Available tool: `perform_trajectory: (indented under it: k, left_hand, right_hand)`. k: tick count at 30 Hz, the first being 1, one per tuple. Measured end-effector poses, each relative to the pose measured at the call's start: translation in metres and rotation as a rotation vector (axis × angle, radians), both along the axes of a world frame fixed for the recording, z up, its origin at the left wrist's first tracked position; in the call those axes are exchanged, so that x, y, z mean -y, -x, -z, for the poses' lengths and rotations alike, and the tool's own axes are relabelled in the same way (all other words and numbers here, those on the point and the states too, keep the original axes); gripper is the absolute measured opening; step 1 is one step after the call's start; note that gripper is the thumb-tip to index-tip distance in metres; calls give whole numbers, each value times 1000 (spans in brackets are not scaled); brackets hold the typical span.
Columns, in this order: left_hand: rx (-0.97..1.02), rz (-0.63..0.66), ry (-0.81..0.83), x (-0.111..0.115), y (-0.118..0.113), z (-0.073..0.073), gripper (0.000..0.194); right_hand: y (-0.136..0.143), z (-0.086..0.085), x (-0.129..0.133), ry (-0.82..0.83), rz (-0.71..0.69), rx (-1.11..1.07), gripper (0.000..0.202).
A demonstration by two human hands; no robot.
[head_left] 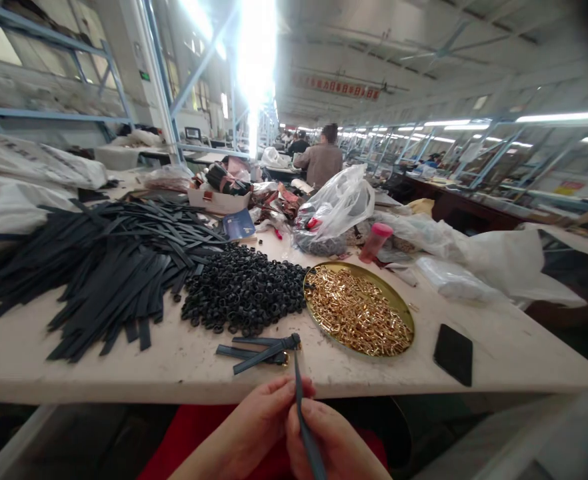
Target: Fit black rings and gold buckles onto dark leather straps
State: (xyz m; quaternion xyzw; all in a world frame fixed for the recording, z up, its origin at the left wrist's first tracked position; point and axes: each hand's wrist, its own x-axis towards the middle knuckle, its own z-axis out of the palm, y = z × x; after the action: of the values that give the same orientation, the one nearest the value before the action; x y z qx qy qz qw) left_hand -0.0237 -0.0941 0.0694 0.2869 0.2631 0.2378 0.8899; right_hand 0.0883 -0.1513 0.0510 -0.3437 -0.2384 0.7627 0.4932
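Loads of dark flat strips (119, 267) are fanned out in a big heap on the left of the table (174, 373), with white sacks (34, 160) beyond them at the far left. Next along is a fat pile of small black loops (244, 287), with a blue booklet (239, 225) and an open carton (219, 200) on the far side of it.

Near the table's front edge, just short of the loops, there's a small overlapping bunch of strap pieces (261, 355) with gold bits showing at their right ends. I'd guess those are the ones already made up. If so, it's early going: a mere handful against that huge plain heap, though I can't tell if finished ones sit elsewhere.

Now the hands, just past the near edge. Left hand (261, 410) has its fingers drawn in tight at the far part of one narrow strip (310, 447). Right hand (327, 430) pinches the same strip lower down, thumb on top. I can't see any gold piece or loop on it, so I'd call that one unfinished too.

Right of the loops, touching or nearly so, is a round tray (399, 293) with loads of gold fittings (357, 313). A see-through bag (341, 200) and a pink-lidded jar (375, 241) sit beyond it, and a black phone (453, 355) lies near right.
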Motion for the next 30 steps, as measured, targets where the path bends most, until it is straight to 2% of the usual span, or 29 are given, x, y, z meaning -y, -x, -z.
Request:
perform_trajectory:
  k: [3, 5, 6, 7, 10, 12, 14, 17, 19, 22, 25, 27, 30]
  left_hand:
    - [-17, -16, 44, -5, 1, -2, 34]
    - [-74, -123, 12, -14, 6, -5, 33]
    - [-103, -182, -9, -19, 9, -6, 32]
    - [-129, -228, -27, -24, 12, -7, 30]
    - [-198, -296, -15, -36, 15, -6, 25]
    - [-246, -316, 23, -40, 13, -2, 27]
    - [-274, -324, 49, -44, 9, 4, 31]
    - [-279, -282, 39, -49, 7, 16, 35]
    - [-287, -238, 15, -54, 8, 22, 35]
    - [-348, -183, -63, -63, 8, 27, 37]
    - [-432, -158, -205, -73, 3, 27, 40]
    - [-489, -143, -323, -79, -2, 25, 42]
    - [-562, -144, -500, -84, -10, 21, 38]
  right_hand:
    - [2, 7, -9, -1, -66, 38, 42]
    - [-5, 8, -20, -23, -116, 236, 44]
    - [-11, 7, -27, -76, -111, 416, 43]
    - [-20, 6, -36, -159, -72, 633, 40]
    - [-54, 2, -75, -423, 183, 1296, 22]
    - [-74, 3, -108, -477, 287, 1537, 17]
    - [-88, 7, -140, -481, 326, 1615, 16]
    - [-98, 17, -176, -464, 333, 1622, 13]
    - [-100, 24, -189, -454, 322, 1610, 9]
    - [-103, 28, -192, -436, 303, 1553, 3]
    - [-101, 24, -180, -399, 244, 1454, 12]
    - [-94, 18, -167, -324, 192, 1204, 22]
    - [-77, 9, -143, -153, 175, 603, 28]
